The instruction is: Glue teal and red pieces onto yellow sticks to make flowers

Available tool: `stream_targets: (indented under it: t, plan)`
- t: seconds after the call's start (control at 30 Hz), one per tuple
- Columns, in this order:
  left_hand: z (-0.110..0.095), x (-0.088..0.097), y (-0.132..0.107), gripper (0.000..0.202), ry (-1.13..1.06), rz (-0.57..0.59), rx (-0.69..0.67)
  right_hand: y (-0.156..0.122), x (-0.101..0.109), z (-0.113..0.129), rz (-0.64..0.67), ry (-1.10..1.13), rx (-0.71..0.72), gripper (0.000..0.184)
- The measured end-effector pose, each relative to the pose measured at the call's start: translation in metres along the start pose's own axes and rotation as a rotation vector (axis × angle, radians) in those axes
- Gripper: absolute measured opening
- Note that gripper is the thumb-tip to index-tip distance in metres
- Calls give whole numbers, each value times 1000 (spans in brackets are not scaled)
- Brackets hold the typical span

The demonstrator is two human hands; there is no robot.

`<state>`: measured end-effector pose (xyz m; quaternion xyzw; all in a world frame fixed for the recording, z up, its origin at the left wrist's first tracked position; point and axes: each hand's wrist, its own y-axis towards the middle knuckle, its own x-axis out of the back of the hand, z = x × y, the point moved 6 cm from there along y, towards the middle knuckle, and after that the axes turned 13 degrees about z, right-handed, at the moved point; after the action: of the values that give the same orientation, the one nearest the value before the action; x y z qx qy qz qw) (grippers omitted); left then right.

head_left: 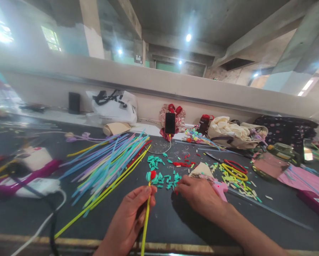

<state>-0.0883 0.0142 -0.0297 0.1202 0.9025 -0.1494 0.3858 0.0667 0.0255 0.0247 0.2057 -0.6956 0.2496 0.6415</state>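
Observation:
My left hand (129,220) is closed round a yellow pipe cleaner stem (145,220), held upright, with a small teal and red tip (151,175) at its top. My right hand (199,195) lies palm down on the dark table (175,220), fingers bent, its fingertips touching the scattered teal pieces (166,179); whether it pinches one is hidden. A pink glue gun (220,187) lies just right of that hand.
A fan of long blue, teal, purple and yellow pipe cleaners (108,167) lies to the left. A phone (170,123) stands propped at the back, on a cable. Red and yellow rings (235,169), scissors, bags, a bottle (204,122) and a pink-white device (28,170) surround the work area.

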Motion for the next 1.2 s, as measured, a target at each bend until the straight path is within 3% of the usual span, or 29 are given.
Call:
stream_targets:
  t: [0.17,0.33,0.47,0.97,1.2]
  plan:
    - [3,-2,-1,16,76,59,-11,9,-2,-1,-5,66,19,14]
    - [3,-4,-2,18,163,70,-26,3,12,-29,-101,294,-132,15]
    - [3,-6,0,21,220,80,-18,8,12,-46,-84,414,-199,12]
    - [4,-8,0,20,249,117,-34,21,-6,-37,-42,454,-202,30]
    - [5,-8,-2,21,263,106,-24,18,-5,-46,-43,735,-139,41]
